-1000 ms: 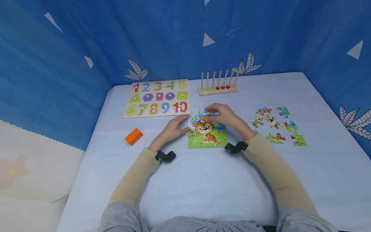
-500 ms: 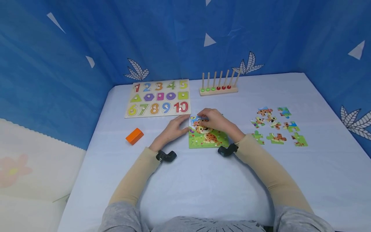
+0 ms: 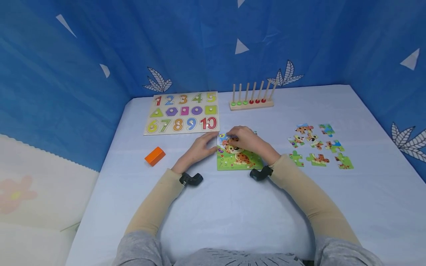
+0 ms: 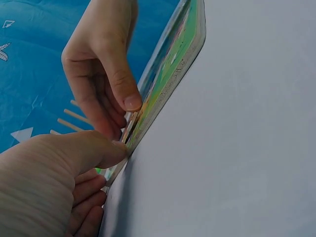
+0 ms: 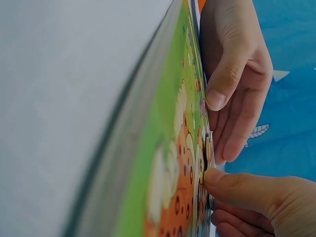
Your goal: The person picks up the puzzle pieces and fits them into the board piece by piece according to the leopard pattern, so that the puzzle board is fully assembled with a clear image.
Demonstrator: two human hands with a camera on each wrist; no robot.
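Observation:
A puzzle board [image 3: 244,160] with a spotted leopard cub on green grass lies in front of the person. At its upper left, the right hand [image 3: 249,141] pinches a puzzle piece [image 3: 223,139] with blue sky and leopard spots, low over the board. In the right wrist view, the thumb tip sits at the piece [image 5: 208,148], whose edge stands slightly proud of the picture. The left hand [image 3: 198,148] rests against the board's left edge, thumb and index finger spread along it. The right hand hides much of the board's upper part.
Several loose puzzle pieces [image 3: 313,139] lie to the right. A number-and-shape board [image 3: 169,127] sits back left, beside a peg rack [image 3: 251,106] with green and red beads. An orange block [image 3: 155,156] lies left of the left hand. A blue curtain [image 3: 199,44] hangs behind the table.
The right hand has moved left with the puzzle piece, from the board's upper middle to its upper left corner, and has stayed there since. The left hand holds its place.

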